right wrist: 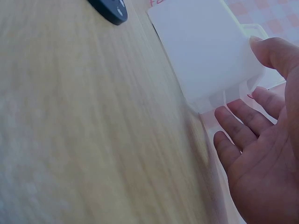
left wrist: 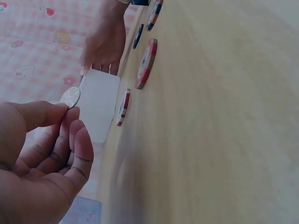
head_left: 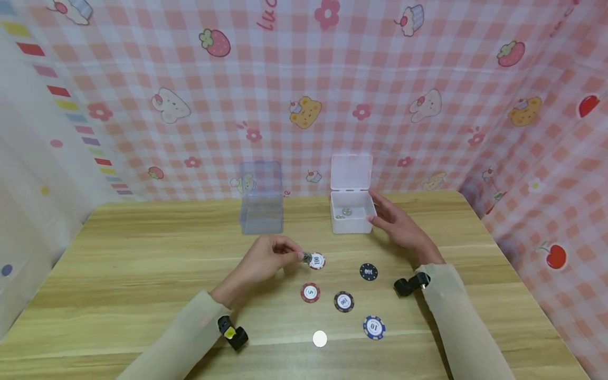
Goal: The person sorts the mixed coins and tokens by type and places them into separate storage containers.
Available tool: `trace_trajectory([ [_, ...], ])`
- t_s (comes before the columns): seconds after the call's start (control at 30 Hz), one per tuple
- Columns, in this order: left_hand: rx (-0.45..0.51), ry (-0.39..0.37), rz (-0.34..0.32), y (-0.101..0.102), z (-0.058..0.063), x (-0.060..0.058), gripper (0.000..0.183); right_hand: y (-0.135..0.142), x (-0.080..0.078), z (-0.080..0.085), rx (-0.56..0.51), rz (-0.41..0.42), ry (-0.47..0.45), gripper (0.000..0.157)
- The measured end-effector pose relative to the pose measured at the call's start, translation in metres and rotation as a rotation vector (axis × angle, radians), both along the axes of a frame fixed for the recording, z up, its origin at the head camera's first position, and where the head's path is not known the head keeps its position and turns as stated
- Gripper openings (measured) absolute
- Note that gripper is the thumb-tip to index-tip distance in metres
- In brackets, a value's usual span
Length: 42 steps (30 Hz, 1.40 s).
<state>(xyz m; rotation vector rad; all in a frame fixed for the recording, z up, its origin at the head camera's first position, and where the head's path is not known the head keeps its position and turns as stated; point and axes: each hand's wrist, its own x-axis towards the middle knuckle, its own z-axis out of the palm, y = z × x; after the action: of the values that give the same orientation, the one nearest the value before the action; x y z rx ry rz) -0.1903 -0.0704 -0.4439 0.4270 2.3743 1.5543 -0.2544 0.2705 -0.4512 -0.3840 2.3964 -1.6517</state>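
Note:
Between thumb and fingertips, my left hand [head_left: 273,258] pinches a silver coin [left wrist: 70,97]. In the head view the coin is just left of, and partly over, a white-and-red poker chip [head_left: 317,260] marked 100; the left wrist view shows it raised off the table. My right hand [head_left: 399,224] rests at the right side of a small white box [head_left: 351,227], thumb at the front rim and fingers fairly straight along the side. The box's lid [head_left: 351,171] stands up. A few coins [head_left: 347,211] lie inside it.
A translucent bluish box [head_left: 262,221] with raised lid stands left of the white one. Nearer me lie a red chip [head_left: 310,292], two black chips [head_left: 368,272], a blue chip [head_left: 374,327] and a bright white disc [head_left: 320,339]. A checked curtain [head_left: 266,68] hangs behind.

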Motion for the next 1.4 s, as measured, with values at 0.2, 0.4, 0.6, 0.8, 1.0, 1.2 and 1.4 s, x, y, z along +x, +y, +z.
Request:
trace_trajectory([
  [0.2, 0.027, -0.062, 0.034, 0.008, 0.004, -0.007, 0.004, 0.004, -0.003, -0.010, 0.003, -0.039, -0.038, 0.064],
  [0.4, 0.029, -0.093, 0.062, 0.017, 0.007, -0.014, 0.006, 0.004, -0.005, -0.010, 0.025, -0.015, 0.007, 0.063],
  [0.6, 0.088, -0.111, 0.072, 0.031, 0.009, -0.024, 0.008, 0.003, -0.004, -0.008, 0.036, -0.021, 0.007, 0.062],
  [0.8, 0.118, -0.117, 0.096, 0.044, 0.013, -0.033, 0.009, 0.002, -0.003, -0.006, 0.022, -0.013, -0.001, 0.063],
  [1.0, 0.158, -0.121, 0.122, 0.057, 0.022, -0.039, 0.009, -0.002, 0.002, 0.006, 0.028, 0.002, 0.003, 0.065],
  [1.2, 0.193, -0.127, 0.160, 0.069, 0.024, -0.053, 0.009, 0.002, -0.003, -0.003, 0.018, 0.000, 0.010, 0.064],
  [1.4, 0.204, -0.135, 0.221, 0.082, 0.030, -0.065, 0.007, 0.004, -0.005, -0.009, 0.022, 0.002, 0.025, 0.065],
])
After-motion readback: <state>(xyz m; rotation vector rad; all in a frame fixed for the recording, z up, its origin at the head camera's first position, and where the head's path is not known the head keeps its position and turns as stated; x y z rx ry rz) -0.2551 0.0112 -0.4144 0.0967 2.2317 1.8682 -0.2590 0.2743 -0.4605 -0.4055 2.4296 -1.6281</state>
